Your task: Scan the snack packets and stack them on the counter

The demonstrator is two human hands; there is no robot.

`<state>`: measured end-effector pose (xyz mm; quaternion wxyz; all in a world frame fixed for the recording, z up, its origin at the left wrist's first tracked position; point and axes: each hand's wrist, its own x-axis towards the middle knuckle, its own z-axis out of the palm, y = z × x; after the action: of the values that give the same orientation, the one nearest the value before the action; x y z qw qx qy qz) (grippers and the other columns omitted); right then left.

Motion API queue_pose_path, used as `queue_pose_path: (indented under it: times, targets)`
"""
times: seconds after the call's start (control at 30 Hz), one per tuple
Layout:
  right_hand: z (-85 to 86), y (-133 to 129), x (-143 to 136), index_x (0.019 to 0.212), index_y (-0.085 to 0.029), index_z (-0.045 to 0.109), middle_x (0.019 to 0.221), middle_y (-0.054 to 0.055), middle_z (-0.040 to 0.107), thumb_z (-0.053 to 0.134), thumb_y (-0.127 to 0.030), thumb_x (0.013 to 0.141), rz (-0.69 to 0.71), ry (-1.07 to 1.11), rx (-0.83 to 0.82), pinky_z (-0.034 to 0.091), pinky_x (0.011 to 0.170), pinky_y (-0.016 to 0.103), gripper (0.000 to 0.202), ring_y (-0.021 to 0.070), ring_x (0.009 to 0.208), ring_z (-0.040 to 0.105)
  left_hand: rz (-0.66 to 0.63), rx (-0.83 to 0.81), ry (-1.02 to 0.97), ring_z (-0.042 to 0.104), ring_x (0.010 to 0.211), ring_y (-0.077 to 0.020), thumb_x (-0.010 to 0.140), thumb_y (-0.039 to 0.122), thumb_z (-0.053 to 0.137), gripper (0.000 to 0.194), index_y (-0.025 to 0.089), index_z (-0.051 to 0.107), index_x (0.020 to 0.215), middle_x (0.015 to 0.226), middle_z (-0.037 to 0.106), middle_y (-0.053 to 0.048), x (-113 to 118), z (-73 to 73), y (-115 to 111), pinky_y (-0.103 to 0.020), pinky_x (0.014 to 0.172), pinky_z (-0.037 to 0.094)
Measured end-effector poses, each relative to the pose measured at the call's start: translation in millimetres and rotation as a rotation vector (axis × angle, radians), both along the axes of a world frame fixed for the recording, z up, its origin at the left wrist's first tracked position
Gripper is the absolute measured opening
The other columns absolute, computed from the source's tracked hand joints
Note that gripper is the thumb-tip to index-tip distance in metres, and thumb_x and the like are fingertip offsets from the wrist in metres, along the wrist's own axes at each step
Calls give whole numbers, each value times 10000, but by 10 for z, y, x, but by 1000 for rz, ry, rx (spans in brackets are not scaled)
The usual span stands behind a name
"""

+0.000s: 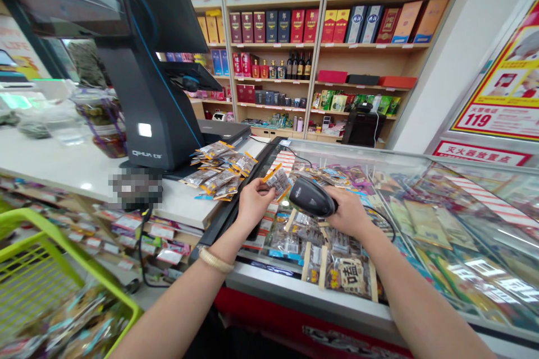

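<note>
Between the fingers of my left hand (254,202) is a small snack packet (278,181) with orange edges, its barcode label showing. My right hand (350,210) grips a black handheld barcode scanner (312,196), its head close to the packet and facing left. Left of my left hand, a pile of similar snack packets (221,171) lies on the white counter. Beneath both hands, many packaged snacks (290,235) spread over the glass-topped case. A larger snack bag (351,276) with a big printed character lies near its front edge.
A black checkout terminal (162,95) stands on the white counter (54,154) at left. Lower left is a green shopping basket (76,247) holding packets. The glass case (467,174) extends right. Shelves of boxed bottles (269,27) line the back wall. A cable hangs off the counter.
</note>
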<state>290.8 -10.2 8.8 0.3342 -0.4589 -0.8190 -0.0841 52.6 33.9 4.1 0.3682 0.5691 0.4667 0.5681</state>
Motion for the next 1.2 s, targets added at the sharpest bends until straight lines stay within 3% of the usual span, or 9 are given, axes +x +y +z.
queue_pose_path:
  times: [0.2, 0.33, 0.43, 0.57, 0.63, 0.77, 0.9, 1.07, 1.2]
  targets:
    - [-19, 17, 20, 987, -195, 643, 941, 75, 715, 565, -174, 663, 24, 29, 25, 506, 736, 322, 334, 232, 853, 664, -5, 11, 10, 692, 670, -190, 685, 194, 661, 104, 164, 618, 775, 737, 705, -40, 3, -27, 22, -266, 608, 530]
    - [-5, 21, 37, 973, -204, 645, 880, 65, 712, 556, -159, 652, 30, 55, 50, 506, 716, 319, 336, 225, 809, 662, 69, 77, -12, 679, 708, -189, 714, 281, 641, 209, 146, 659, 873, 784, 716, -54, -167, -6, 115, -285, 674, 530]
    - [8, 21, 50, 936, -203, 645, 841, 66, 702, 559, -183, 667, 17, 52, 55, 500, 686, 319, 283, 226, 772, 653, 218, 87, 34, 675, 772, -202, 752, 319, 589, 313, 126, 670, 985, 895, 726, -86, -514, 92, 248, -295, 719, 523]
    - [7, 20, 56, 943, -210, 647, 848, 64, 695, 551, -183, 670, 8, 49, 55, 490, 690, 310, 290, 220, 780, 641, 503, 67, 375, 669, 801, -233, 771, 274, 534, 338, 115, 664, 1040, 888, 723, -111, -1132, 292, 450, -324, 754, 504]
    - [6, 19, 53, 946, -214, 650, 851, 62, 694, 547, -177, 665, 5, 52, 52, 487, 692, 308, 302, 218, 781, 638, 580, 14, 569, 668, 799, -257, 755, 247, 528, 278, 121, 692, 941, 843, 721, -117, -1393, 377, 538, -341, 753, 498]
    - [18, 15, 52, 929, -212, 653, 847, 63, 692, 544, -176, 661, -2, 60, 54, 486, 697, 310, 292, 220, 781, 638, 552, -139, 829, 660, 725, -312, 714, 276, 571, 172, 170, 671, 622, 590, 654, -104, -1676, 441, 674, -385, 705, 497]
    - [19, 19, 68, 921, -202, 649, 849, 74, 689, 541, -183, 663, -17, 52, 60, 489, 697, 320, 280, 227, 772, 638, 553, -172, 894, 653, 756, -349, 705, 234, 559, 185, 175, 629, 545, 554, 625, -124, -1718, 388, 751, -439, 733, 496]
    - [1, 32, 86, 960, -198, 645, 872, 77, 693, 549, -180, 664, -13, 55, 60, 497, 728, 326, 312, 231, 808, 646, 676, -95, 789, 619, 907, -349, 693, 173, 548, 286, 111, 709, 921, 852, 683, -182, -1612, 315, 698, -469, 826, 476]
    - [5, 30, 86, 965, -197, 643, 880, 74, 694, 550, -183, 668, 0, 70, 72, 497, 724, 323, 312, 230, 813, 650, 791, -20, 800, 537, 1077, -382, 764, 238, 524, 406, 138, 656, 1135, 1144, 579, -227, -1386, 329, 535, -514, 916, 411]
